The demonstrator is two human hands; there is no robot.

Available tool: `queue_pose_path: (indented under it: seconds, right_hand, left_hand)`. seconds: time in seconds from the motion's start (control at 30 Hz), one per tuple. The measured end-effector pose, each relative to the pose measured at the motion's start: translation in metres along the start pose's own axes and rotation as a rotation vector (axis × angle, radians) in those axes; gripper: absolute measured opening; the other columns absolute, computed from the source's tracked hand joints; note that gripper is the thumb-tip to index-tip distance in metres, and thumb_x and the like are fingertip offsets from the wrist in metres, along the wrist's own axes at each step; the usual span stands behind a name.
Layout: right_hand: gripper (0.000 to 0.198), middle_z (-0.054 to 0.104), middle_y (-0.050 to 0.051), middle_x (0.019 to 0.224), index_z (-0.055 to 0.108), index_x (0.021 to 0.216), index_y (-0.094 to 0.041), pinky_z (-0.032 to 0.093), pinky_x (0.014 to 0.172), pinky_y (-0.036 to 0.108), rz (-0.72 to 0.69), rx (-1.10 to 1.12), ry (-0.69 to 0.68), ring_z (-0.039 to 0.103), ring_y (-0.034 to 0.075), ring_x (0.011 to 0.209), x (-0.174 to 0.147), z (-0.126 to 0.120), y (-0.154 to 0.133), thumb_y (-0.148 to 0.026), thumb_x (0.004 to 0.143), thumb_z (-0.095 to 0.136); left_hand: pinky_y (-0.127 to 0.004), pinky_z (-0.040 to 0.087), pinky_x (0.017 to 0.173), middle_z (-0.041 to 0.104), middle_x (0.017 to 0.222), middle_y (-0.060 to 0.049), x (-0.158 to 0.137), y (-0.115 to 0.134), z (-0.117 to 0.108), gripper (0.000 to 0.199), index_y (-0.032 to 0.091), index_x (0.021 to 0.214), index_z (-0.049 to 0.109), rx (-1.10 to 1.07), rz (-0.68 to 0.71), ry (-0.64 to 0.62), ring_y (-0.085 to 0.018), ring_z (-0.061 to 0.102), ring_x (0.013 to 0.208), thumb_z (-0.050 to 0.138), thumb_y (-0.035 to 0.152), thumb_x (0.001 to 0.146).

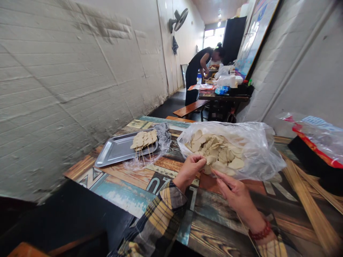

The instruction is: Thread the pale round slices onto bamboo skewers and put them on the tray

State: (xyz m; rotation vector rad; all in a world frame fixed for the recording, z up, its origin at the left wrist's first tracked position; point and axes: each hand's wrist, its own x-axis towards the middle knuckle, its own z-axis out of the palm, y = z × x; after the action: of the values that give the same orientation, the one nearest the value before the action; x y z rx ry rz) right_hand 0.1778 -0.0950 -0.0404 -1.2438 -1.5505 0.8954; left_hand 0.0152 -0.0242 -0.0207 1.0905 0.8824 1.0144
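Note:
My left hand (190, 170) pinches a thin, pale beige food slice (211, 160) at the near edge of the pile. Close beside it, my right hand (235, 194) is closed on a bamboo skewer (243, 225), whose tip points at the slice; I cannot tell whether it has pierced it. Beyond both hands, an open clear plastic bag (258, 151) holds a heap of oval slices (214, 146). On the left lies a metal tray (114, 148), and skewered slices (144, 139) rest at its right end, their sticks pointing toward me.
Loose bamboo skewers (305, 200) lie at the right, near a black container (305, 150) with red-edged plastic packaging (318, 137). Crumpled plastic (163, 137) sits by the tray. Farther back, a person (198, 67) in dark clothes bends over another table, with a bench (190, 107) alongside.

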Motion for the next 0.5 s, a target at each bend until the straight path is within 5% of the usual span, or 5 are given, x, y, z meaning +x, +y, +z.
queue_pose_path:
  seconds: [0.33,0.5]
  right_hand:
    - [0.041,0.067,0.002,0.062,0.066,0.121,-0.022,0.045,0.046,0.027,0.076,0.028,-0.024,0.057,0.016,0.049,-0.0011,0.0012,0.0083,-0.041,0.088,0.050]
    - [0.040,0.067,0.003,0.062,0.068,0.117,-0.021,0.045,0.048,0.027,0.071,0.017,0.006,0.057,0.017,0.051,-0.0008,0.0023,0.0051,-0.042,0.087,0.051]
  left_hand:
    - [-0.021,0.029,0.052,0.049,0.059,0.002,-0.0001,-0.0017,0.0009,0.028,0.013,0.067,0.062,0.111,0.097,0.024,-0.007,0.039,0.053,0.064,0.040,0.072]
    - [-0.021,0.030,0.054,0.049,0.062,0.002,0.0011,-0.0017,-0.0005,0.027,0.012,0.069,0.064,0.220,0.146,0.044,-0.009,0.040,0.057,0.060,0.039,0.075]
